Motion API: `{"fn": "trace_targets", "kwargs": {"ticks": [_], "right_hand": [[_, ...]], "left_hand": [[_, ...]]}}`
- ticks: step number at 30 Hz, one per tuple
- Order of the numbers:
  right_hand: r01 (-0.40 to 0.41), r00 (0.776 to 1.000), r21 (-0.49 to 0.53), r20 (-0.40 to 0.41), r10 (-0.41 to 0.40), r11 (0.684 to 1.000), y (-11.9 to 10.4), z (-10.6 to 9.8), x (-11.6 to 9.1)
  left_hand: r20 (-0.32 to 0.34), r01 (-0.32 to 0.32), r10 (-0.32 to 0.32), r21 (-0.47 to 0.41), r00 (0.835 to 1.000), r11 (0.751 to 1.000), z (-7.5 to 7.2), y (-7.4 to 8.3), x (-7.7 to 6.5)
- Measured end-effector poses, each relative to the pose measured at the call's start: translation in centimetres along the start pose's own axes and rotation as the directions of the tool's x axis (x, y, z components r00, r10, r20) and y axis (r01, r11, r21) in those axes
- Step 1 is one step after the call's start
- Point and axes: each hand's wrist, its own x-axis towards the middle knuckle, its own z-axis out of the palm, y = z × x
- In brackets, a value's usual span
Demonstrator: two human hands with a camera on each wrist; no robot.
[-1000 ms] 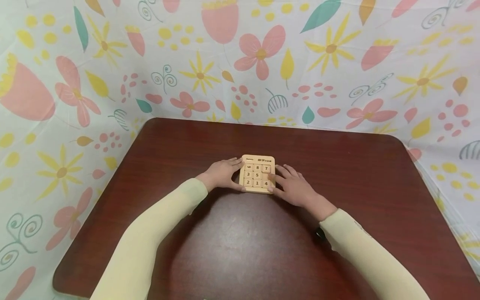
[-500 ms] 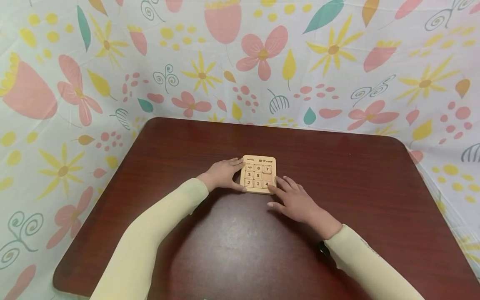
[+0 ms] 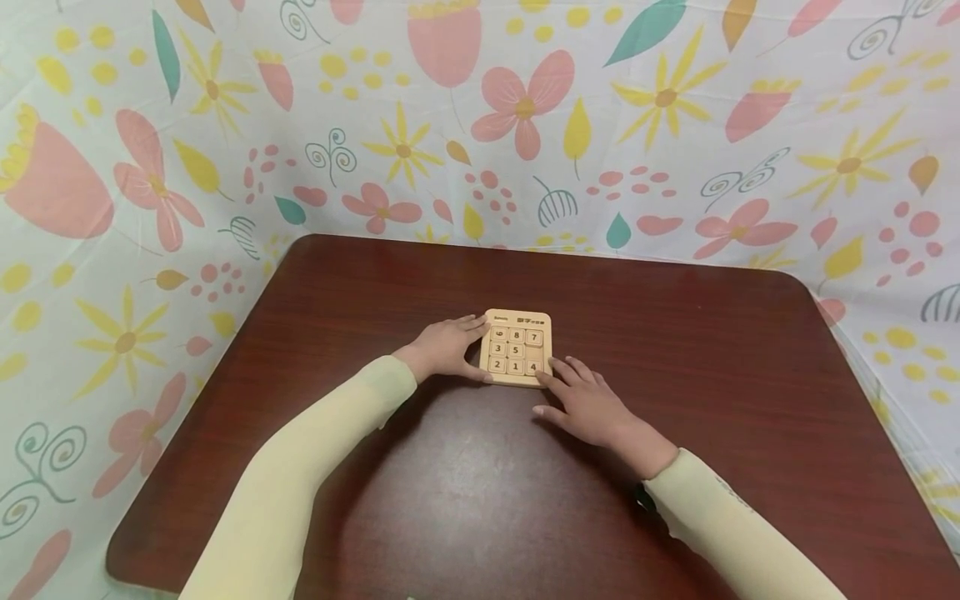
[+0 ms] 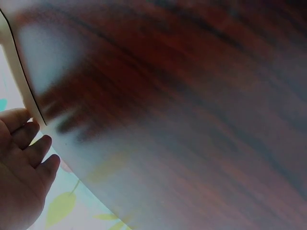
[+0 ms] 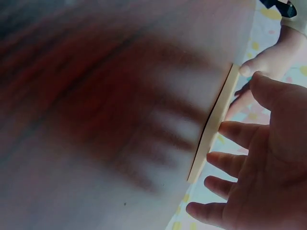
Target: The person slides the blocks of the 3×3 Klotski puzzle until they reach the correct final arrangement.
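A wooden number sliding puzzle (image 3: 517, 317) lies flat on the table, its numbered tiles facing up. My left hand (image 3: 444, 348) spans its left side, fingers at the upper corner and thumb at the lower one, holding it. The bare slot is on the right side of the middle row, between the 7 tile (image 3: 534, 337) and the 4 tile (image 3: 533, 367). My right hand (image 3: 596, 408) reaches in from the lower right, index fingertip at the 4 tile, thumb apart from the board. In the right wrist view, the puzzle's edge (image 5: 213, 127) shows beside the extended fingers.
The dark red-brown table (image 3: 480, 483) has rounded corners and a glossy surface. Behind it and along its sides hangs a white cloth (image 3: 420, 125) printed with flowers and leaves. Below the right sleeve (image 3: 720, 508) a small black object (image 3: 643, 497) shows at the wrist.
My right hand has drawn back toward the lower right, its fingers leaving the bare slot and its thumb leaving the puzzle's corner. The left hand and the tiles' order are unchanged.
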Motion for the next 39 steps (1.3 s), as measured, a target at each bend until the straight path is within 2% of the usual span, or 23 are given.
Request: {"fn": "trace_targets", "kwargs": {"ticks": [39], "right_hand": [[-0.044, 0.998, 0.03, 0.042, 0.042, 0.999, 0.8, -0.4, 1.7]], "left_hand": [[0.007, -0.006, 0.006, -0.005, 1.0, 1.0, -0.2, 0.1, -0.1]]}}
